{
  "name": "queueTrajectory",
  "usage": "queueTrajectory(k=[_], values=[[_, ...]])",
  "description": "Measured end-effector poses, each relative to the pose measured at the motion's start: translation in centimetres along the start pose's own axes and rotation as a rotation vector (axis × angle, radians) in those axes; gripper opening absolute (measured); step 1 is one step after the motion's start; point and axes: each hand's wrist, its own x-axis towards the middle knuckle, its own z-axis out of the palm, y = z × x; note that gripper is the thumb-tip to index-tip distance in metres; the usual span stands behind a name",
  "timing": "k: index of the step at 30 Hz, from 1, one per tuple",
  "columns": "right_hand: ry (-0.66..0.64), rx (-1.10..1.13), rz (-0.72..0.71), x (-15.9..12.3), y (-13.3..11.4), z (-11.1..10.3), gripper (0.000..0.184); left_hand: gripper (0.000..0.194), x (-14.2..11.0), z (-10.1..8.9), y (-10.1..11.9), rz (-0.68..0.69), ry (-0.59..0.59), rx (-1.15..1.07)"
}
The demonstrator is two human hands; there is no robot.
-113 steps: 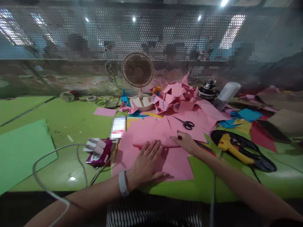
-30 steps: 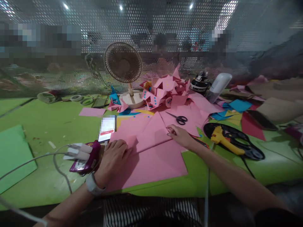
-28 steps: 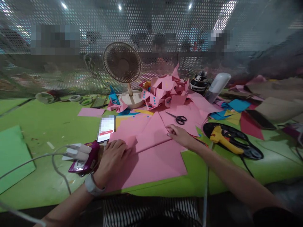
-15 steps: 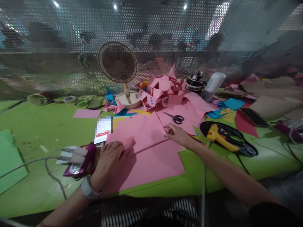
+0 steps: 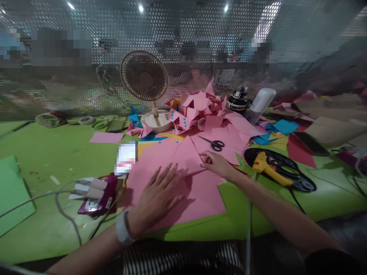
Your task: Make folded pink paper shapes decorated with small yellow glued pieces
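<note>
Pink paper [image 5: 197, 204] lies in front of me on the green table, with a folded piece of pink paper on top. My left hand [image 5: 157, 194], a watch on its wrist, is spread over the pink paper with its fingers apart and holds nothing. At the right end of the fold, my right hand [image 5: 213, 163] pinches the edge of the folded paper between thumb and fingers. Black-handled scissors [image 5: 216, 145] lie on more pink paper just beyond my right hand.
A yellow glue gun [image 5: 271, 170] rests on a black tray at right. Behind stand a fan [image 5: 145, 76], a heap of folded pink paper pieces [image 5: 195, 110] and a black jar [image 5: 238, 100]. At left are a phone [image 5: 126, 157] and a purple power strip [image 5: 107, 194] with cables.
My left hand has moved right and opened flat over the paper, from a curled position at its left side. My right hand keeps its pinch at nearly the same spot.
</note>
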Motion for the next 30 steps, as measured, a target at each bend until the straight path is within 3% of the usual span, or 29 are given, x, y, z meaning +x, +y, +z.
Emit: queueTrajectory(k=[3, 9, 30], values=[[-0.002, -0.005, -0.008, 0.0, 0.0, 0.0, 0.038, 0.068, 0.5, 1.0, 0.5, 0.028, -0.067, -0.033], [-0.002, -0.006, -0.008, 0.1, 0.3, -0.1, 0.038, 0.071, 0.4, 1.6, 0.1, 0.027, -0.134, -0.069], [0.026, -0.016, 0.006, 0.2, 0.3, 0.2, 0.037, 0.072, 0.4, 1.5, 0.6, 0.008, -0.104, -0.11]])
